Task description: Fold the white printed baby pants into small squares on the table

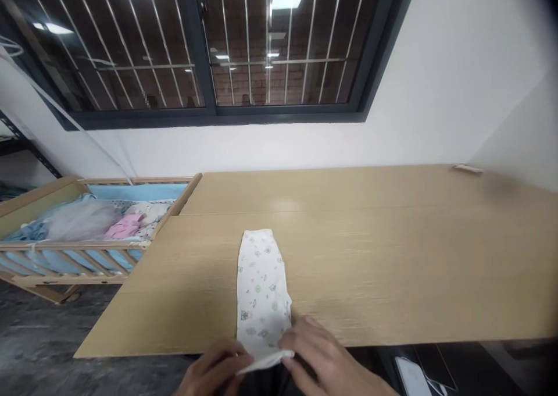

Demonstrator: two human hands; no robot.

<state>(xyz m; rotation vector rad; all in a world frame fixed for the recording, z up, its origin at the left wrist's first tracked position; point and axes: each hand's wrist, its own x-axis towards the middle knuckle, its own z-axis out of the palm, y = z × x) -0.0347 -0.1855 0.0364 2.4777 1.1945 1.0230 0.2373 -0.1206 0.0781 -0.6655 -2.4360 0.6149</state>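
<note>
A pair of white baby pants with a small green and brown print lies lengthwise on the wooden table. They look folded into one narrow strip, the far end flat on the wood. At the table's front edge, my left hand pinches the near left corner between thumb and fingers. My right hand grips the near right corner the same way. Between the hands the near end is lifted and bent over the edge. Parts of both hands are cut off by the bottom of the view.
A wooden crib with blue lining holds netting and a pink cloth, left of the table. Behind stands a white wall with a barred window. A small flat object lies at the back right. A white device sits below the front edge.
</note>
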